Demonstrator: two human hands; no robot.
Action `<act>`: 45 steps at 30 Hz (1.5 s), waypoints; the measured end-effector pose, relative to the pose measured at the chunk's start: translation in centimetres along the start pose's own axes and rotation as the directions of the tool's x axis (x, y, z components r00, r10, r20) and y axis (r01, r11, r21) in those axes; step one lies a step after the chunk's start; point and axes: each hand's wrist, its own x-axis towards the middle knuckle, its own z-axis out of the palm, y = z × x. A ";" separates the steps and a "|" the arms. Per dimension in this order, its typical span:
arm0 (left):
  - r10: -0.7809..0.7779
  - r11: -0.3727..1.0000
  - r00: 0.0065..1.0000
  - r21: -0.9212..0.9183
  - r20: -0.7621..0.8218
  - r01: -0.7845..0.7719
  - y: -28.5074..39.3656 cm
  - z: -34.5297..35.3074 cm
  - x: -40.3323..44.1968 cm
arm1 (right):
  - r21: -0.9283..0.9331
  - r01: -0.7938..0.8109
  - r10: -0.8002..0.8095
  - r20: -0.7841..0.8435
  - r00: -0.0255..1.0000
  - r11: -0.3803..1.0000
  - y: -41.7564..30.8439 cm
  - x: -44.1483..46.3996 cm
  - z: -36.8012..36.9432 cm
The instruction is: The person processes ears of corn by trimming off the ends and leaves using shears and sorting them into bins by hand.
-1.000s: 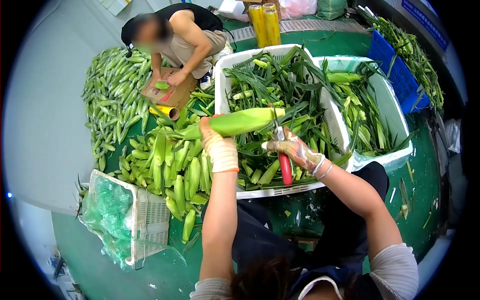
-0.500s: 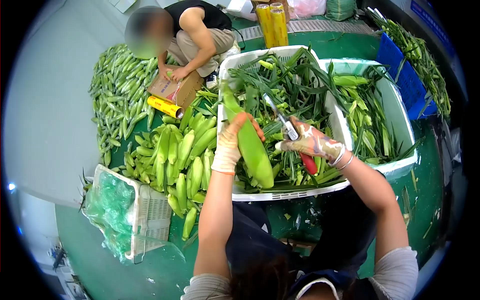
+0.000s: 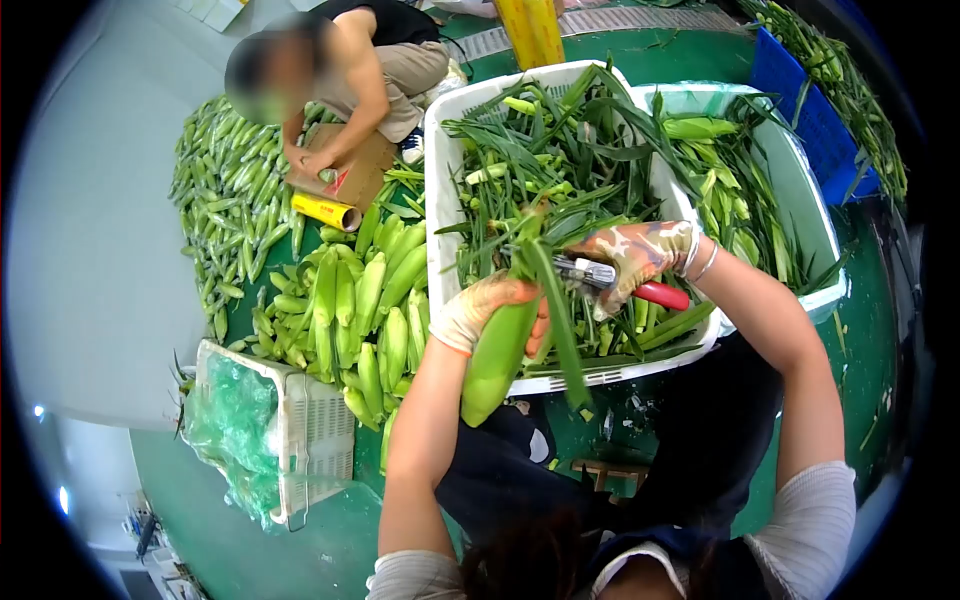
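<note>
An ear of corn in its green husk is gripped by my gloved left hand, its thick end tilted down toward me. Its leafy stem end points up, and a long leaf hangs across the front. My gloved right hand is closed around a red-handled metal cutter, whose head is at the stem end. Leaves and fingers partly cover the cutter's tip. Beneath both hands stands a white crate filled with cut leaves and husks.
Husked-on corn lies heaped at the left, with wrapped ears beyond. A person crouches by a cardboard box and yellow film roll. A second white bin, blue crate and bag-lined basket stand around.
The corn has come down closer to me and turned its leafy end toward the right hand. My right hand has brought the cutter to that end. The camera view has shifted slightly.
</note>
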 end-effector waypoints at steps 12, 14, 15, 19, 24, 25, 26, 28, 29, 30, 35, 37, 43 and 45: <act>0.544 0.833 0.437 0.398 -0.717 -0.384 5.7 -6.7 -5.8 | 0.415 -0.299 0.473 -0.420 0.775 0.859 8.6 -11.6 -1.0; 0.571 0.780 0.161 0.471 -0.805 -0.413 7.8 -10.8 -8.8 | 0.549 -0.229 0.552 -0.544 0.632 0.804 11.9 -17.7 -3.5; 0.639 0.727 0.073 0.570 -0.766 -0.382 8.3 -13.0 -10.6 | 0.534 -0.321 0.622 -0.646 0.443 0.782 11.6 -20.1 -4.4; 0.884 0.462 -0.168 0.762 -0.436 0.454 10.8 -27.7 -14.6 | 0.630 -0.719 0.806 -0.567 -0.169 0.293 22.9 -27.6 -9.5; 0.846 0.491 -0.246 0.510 -0.473 0.706 11.4 -27.8 -10.4 | 0.236 -0.971 0.575 -0.791 -0.211 -0.031 38.0 -31.0 -8.6; 0.886 0.444 -0.231 0.596 -0.401 0.669 10.9 -28.8 -9.9 | 0.248 -0.968 0.577 -0.787 -0.218 -0.028 37.7 -30.9 -7.9; 0.909 0.384 -0.125 0.684 -0.397 0.620 10.5 -27.5 -8.5 | 0.318 -0.945 0.518 -0.798 -0.310 -0.074 40.7 -30.9 -7.5; 0.905 0.317 0.078 0.786 -0.418 0.531 8.8 -23.5 -5.9 | 0.412 -0.907 0.403 -0.817 -0.412 -0.092 46.2 -31.1 -7.7; 0.876 0.309 0.179 0.805 -0.448 0.506 7.9 -21.3 -4.8 | 0.413 -0.907 0.409 -0.815 -0.410 -0.086 46.7 -31.2 -8.0; 0.855 0.328 0.242 0.840 -0.458 0.432 6.6 -18.3 -3.0 | 0.437 -0.898 0.379 -0.825 -0.420 -0.046 46.5 -31.2 -8.4; 0.667 0.566 0.412 0.782 -0.621 0.262 2.2 -9.6 2.6 | 0.362 -0.932 0.444 -0.835 -0.325 0.000 40.9 -31.6 -8.2; 0.690 0.512 0.438 0.816 -0.576 0.267 1.9 -9.1 3.2 | 0.396 -0.916 0.509 -0.801 -0.316 0.056 39.8 -31.4 -8.0; 0.634 0.593 0.413 0.753 -0.654 0.283 2.3 -9.0 1.7 | 0.242 -0.767 0.462 -0.883 0.080 0.594 31.3 -29.6 -6.5; 0.702 0.531 0.415 0.814 -0.579 0.236 2.5 -7.5 3.1 | 0.142 -0.688 0.344 -0.924 0.165 0.712 26.0 -28.7 -6.4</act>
